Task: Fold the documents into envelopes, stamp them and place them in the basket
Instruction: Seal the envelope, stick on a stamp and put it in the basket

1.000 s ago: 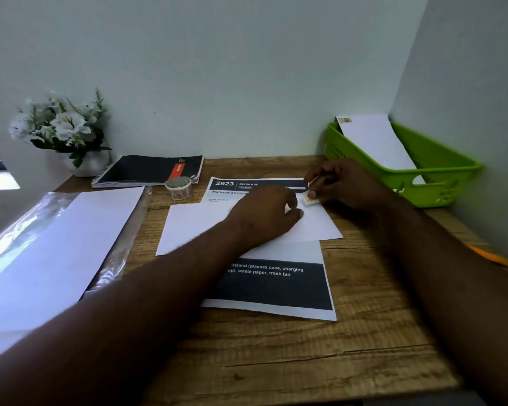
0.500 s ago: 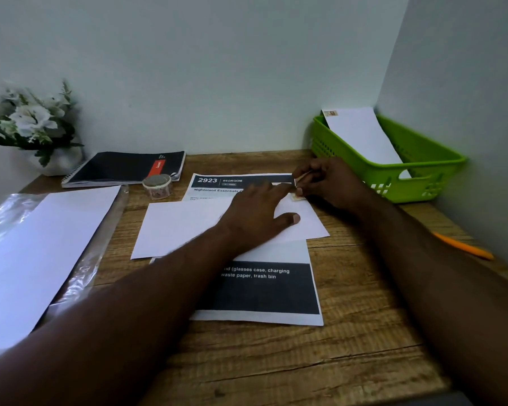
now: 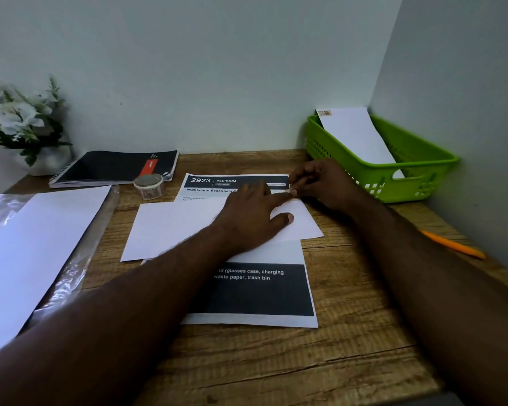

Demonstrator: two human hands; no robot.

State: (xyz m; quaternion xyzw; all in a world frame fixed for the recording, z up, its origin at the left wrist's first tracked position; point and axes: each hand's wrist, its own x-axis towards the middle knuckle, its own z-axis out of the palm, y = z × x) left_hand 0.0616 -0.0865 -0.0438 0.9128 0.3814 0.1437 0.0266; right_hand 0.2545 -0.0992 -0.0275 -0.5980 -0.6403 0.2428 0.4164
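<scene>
Head view: my left hand (image 3: 252,212) lies flat, fingers spread, pressing the white envelope (image 3: 170,227) onto the printed document (image 3: 258,291). My right hand (image 3: 320,183) pinches a small stamp (image 3: 293,192) at the envelope's far right corner. Green basket (image 3: 417,159) already holds one stamped envelope (image 3: 355,136).

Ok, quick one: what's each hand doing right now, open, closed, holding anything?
Left hand: open, flat on the white envelope, holding nothing.
Right hand: closed, fingertips pinching a small stamp at the envelope's far right corner.
</scene>
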